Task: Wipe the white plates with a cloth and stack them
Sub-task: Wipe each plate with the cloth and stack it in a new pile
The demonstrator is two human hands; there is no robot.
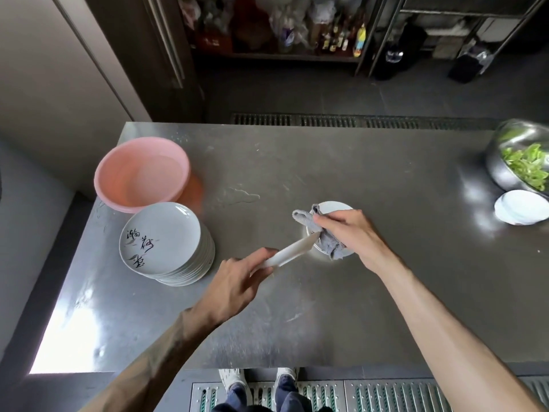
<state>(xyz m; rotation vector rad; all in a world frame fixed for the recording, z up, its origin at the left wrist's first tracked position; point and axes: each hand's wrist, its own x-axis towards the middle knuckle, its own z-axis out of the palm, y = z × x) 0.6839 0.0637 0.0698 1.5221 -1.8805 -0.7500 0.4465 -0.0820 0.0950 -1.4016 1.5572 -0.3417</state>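
Stainless steel desk (371, 292) in a kitchen carries the work. Just right of the tall stack of plates (166, 245), the left hand (237, 281) has its fingers clamped on the near rim of a white plate (292, 249). This plate shows almost edge-on, and its long axis runs away and rightward into the grey cloth (328, 243). Further right of the stack, the right hand (347, 230) curls its fingers tight round the cloth, above a second plate (335, 207) lying flat. The right hand is nearer the free rim, so wiping seems under way.
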